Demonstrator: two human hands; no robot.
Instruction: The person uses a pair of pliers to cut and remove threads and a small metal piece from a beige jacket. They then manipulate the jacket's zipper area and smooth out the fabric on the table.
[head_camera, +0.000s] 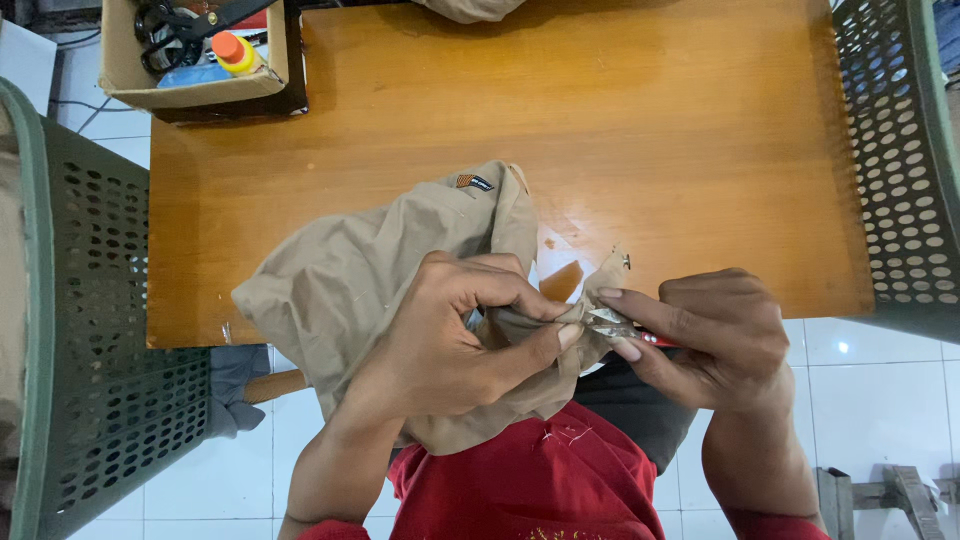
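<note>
We see the left hand (450, 330) with its grip pinched tight on a fold of the khaki shirt (390, 270), bunched at the wooden surface's (650, 130) near edge. The right hand (715, 335) has its grip clamped on a small metal thread snipper (612, 322), tip touching that fold. Green perforated baskets (100, 330) flank both sides.

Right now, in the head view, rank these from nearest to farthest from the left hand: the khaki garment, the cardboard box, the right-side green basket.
1. Khaki garment: pinched in the left hand, at the table's near edge.
2. Cardboard box: far left corner of the table.
3. Green basket: beyond the table's right edge, past the right hand.
</note>
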